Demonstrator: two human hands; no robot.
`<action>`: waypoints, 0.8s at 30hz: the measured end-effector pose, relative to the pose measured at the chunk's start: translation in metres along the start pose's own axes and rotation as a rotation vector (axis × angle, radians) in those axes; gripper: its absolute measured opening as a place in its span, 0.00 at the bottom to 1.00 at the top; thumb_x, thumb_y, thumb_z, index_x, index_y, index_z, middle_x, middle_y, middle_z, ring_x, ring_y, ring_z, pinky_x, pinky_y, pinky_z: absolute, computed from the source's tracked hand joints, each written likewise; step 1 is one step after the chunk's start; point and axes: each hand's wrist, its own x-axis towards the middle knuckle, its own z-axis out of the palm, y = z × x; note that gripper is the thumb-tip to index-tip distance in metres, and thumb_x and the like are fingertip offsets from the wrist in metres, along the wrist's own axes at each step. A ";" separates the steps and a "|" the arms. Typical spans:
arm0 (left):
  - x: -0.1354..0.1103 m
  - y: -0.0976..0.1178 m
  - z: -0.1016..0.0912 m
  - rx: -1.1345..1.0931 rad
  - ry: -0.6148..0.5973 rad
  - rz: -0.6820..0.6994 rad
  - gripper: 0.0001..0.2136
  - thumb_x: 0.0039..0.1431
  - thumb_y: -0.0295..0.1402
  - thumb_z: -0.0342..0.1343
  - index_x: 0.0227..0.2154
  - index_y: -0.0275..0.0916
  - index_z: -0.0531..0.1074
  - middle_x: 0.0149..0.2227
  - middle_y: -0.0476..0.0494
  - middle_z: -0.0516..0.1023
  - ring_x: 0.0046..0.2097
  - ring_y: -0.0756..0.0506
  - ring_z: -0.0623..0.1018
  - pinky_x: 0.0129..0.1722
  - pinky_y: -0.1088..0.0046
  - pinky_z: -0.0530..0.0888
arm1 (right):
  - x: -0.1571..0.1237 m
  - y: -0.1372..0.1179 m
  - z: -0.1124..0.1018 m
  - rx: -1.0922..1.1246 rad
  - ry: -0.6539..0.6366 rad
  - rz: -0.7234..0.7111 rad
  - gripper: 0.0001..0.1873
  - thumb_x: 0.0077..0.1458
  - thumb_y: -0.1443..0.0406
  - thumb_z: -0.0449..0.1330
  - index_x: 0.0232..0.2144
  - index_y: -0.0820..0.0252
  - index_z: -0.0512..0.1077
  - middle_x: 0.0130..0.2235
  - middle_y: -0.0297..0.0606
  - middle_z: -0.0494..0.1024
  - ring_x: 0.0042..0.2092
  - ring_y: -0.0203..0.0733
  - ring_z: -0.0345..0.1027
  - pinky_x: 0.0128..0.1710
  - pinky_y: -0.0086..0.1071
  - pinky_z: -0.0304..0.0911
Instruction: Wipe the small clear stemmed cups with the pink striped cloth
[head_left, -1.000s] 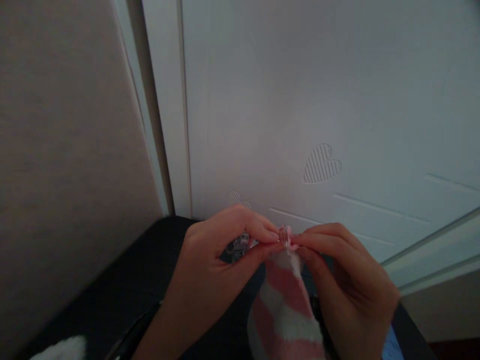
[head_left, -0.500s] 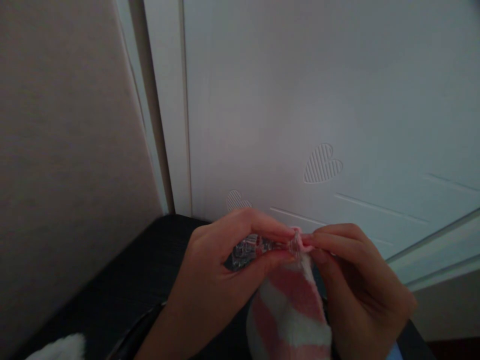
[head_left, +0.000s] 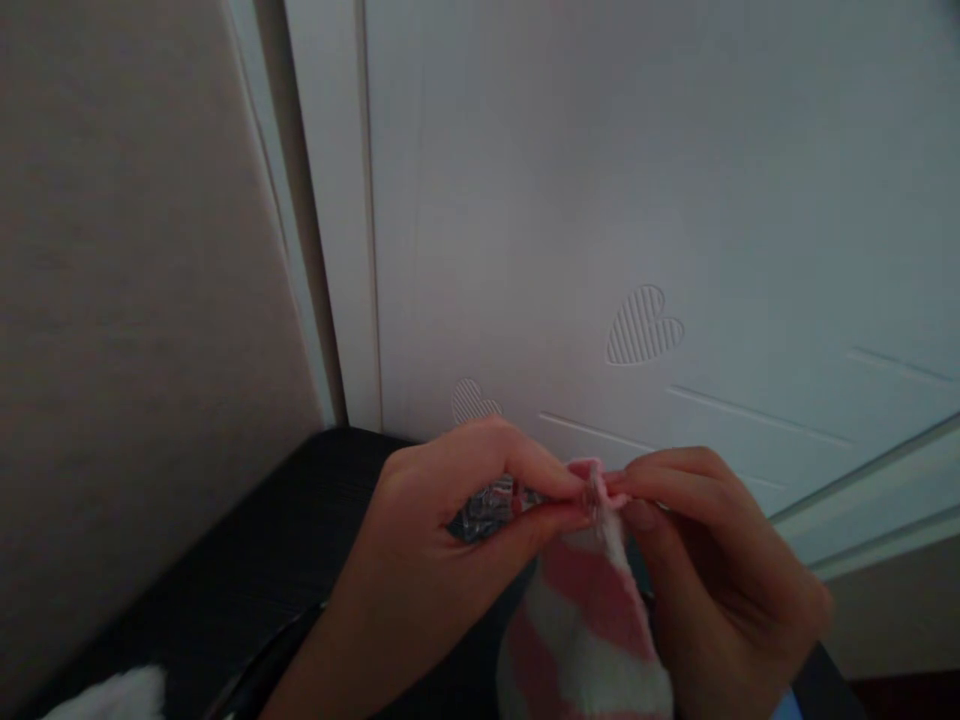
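A soft cloth with pink and white stripes (head_left: 592, 600) hangs down from two hands, with its pink edge at the top. Low down and far to the left of the cloth is a fluffy white thing (head_left: 112, 697). To the right of the cloth, down low, a bit of something blue (head_left: 786, 708) peeks out.

The left hand (head_left: 427, 520) is on the cloth's left side. Its thumb and finger are pinched on a clear plastic thing (head_left: 487, 508) right at the cloth's top edge. The right hand (head_left: 720, 560) is on the cloth's right side, and its fingers squeeze that pink edge.

Under and behind the cloth is a black worktop (head_left: 262, 560). Past the cloth stands a big white panel (head_left: 525, 200) with a stripy heart (head_left: 643, 328) pressed into it.
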 end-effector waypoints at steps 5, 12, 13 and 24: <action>0.001 0.000 0.001 -0.032 0.012 -0.018 0.07 0.54 0.24 0.69 0.27 0.41 0.78 0.30 0.54 0.84 0.34 0.50 0.83 0.37 0.77 0.77 | 0.000 0.000 -0.003 -0.012 -0.040 0.041 0.16 0.58 0.81 0.59 0.39 0.56 0.79 0.36 0.30 0.78 0.38 0.33 0.71 0.35 0.28 0.65; 0.002 0.000 0.000 -0.054 0.021 -0.057 0.08 0.54 0.24 0.68 0.25 0.41 0.77 0.30 0.53 0.84 0.34 0.51 0.83 0.36 0.79 0.77 | 0.002 -0.002 -0.001 0.038 -0.047 0.008 0.17 0.56 0.81 0.60 0.38 0.57 0.80 0.35 0.30 0.78 0.37 0.34 0.71 0.35 0.29 0.65; 0.002 0.001 -0.001 -0.055 0.011 -0.056 0.08 0.54 0.23 0.68 0.24 0.40 0.76 0.30 0.53 0.84 0.34 0.51 0.83 0.36 0.79 0.77 | 0.002 -0.003 0.000 0.047 -0.039 0.002 0.17 0.56 0.81 0.60 0.39 0.57 0.80 0.35 0.30 0.78 0.36 0.34 0.71 0.34 0.29 0.65; -0.001 -0.004 0.000 -0.047 0.062 -0.034 0.14 0.57 0.25 0.68 0.43 0.52 0.77 0.34 0.63 0.83 0.38 0.56 0.80 0.41 0.86 0.74 | 0.002 -0.003 -0.004 0.013 -0.078 0.058 0.16 0.59 0.80 0.59 0.39 0.56 0.79 0.36 0.29 0.78 0.38 0.32 0.71 0.36 0.28 0.65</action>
